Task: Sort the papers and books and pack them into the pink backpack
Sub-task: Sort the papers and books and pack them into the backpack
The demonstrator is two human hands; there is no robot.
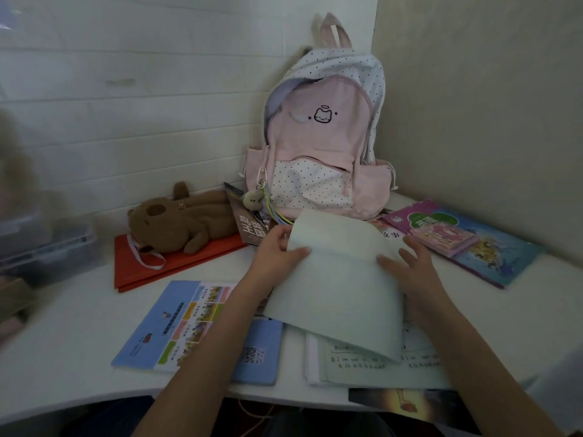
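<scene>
Matt paper sheet, cloth backpack, plush toy

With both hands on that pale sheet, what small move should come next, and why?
Probably lay the pale sheet flat onto the printed papers beneath it. The left hand pinches its edge, the right hand rests on it, and the pink backpack stands behind them.

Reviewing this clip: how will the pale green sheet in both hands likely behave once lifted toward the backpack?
The pale green sheet is probably floppy: it already curves between the left hand and right hand. It looks thin and light, so it may sag or crease without two-handed support. Sliding it into the pink backpack may buckle it.
</scene>
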